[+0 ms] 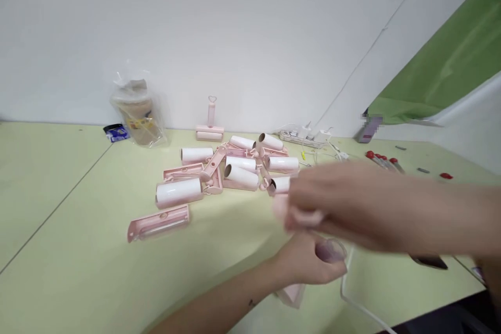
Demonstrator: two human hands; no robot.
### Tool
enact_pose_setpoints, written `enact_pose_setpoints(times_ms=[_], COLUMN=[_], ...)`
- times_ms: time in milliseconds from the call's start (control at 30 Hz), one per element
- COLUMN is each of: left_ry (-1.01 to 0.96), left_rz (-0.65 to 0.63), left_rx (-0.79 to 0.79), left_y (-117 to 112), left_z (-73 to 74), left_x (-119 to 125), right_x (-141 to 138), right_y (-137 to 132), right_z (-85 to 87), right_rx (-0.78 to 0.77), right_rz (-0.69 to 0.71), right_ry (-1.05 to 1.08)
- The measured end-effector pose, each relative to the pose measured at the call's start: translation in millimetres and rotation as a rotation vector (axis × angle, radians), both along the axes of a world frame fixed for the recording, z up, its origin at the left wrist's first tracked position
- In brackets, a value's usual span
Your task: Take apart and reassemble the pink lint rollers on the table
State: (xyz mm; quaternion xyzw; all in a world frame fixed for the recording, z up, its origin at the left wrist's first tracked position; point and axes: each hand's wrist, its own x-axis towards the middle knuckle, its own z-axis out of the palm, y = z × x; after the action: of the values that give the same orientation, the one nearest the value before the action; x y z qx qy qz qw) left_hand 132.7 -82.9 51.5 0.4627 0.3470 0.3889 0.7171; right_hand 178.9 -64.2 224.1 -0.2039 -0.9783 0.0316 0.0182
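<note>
My left hand (303, 261) is wrapped around a lint roller holder, whose clear tube end (332, 250) shows at the fingers and whose pink case (293, 294) sticks out below. Above it my right hand (324, 193) is smeared by motion, its fingers closed on a pink plastic piece (280, 206); a pale pink loop shows under the fingers. Beyond the hands lies a loose heap of white paper rolls (179, 191) and pink lint roller holders (213, 164). One holder (160, 222) lies alone at the near left of the heap.
An assembled lint roller (210, 133) stands upright against the wall. At the left are a bagged brown container (141, 115) and a blue packet (116, 132). A power strip (301, 138), red-capped tubes (383, 159) and a purple box (370, 129) lie rightward. A white cable (344, 287) crosses the front.
</note>
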Motion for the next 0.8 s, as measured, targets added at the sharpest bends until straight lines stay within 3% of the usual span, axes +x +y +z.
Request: enact_pose_setpoints(times_ms=[100, 133, 200, 267, 400, 500, 633, 800], left_ry=[0.101, 0.145, 0.233, 0.292, 0.328, 0.282, 0.242, 0.126], left_rz=[-0.289, -0.36, -0.487, -0.543, -0.457, -0.393, -0.246, -0.125], left_rx=[0.116, 0.148, 0.194, 0.229, 0.324, 0.366, 0.324, 0.274], left_y=[7, 11, 18, 25, 32, 30, 18, 2], left_z=[4.9, 6.6, 10.1, 13.1, 18.6, 21.0, 17.7, 13.0], left_x=[-19, -25, -36, -44, -58, -66, -65, -54], right_x=[4, 10, 24, 38, 55, 56, 51, 53], right_y=[11, 10, 4, -2, -2, 4, 4, -6], right_z=[55.8, 65.6, 68.1, 51.9, -3.7, -44.1, -78.7, -85.7], right_rx=[0.138, 0.158, 0.116, -0.048, -0.476, -0.652, -0.662, -0.461], right_rz=[-0.186, -0.235, -0.28, -0.307, -0.443, -0.472, -0.442, -0.406], right_ry=[0.219, 0.296, 0.422, 0.497, 0.657, 0.746, 0.8, 0.638])
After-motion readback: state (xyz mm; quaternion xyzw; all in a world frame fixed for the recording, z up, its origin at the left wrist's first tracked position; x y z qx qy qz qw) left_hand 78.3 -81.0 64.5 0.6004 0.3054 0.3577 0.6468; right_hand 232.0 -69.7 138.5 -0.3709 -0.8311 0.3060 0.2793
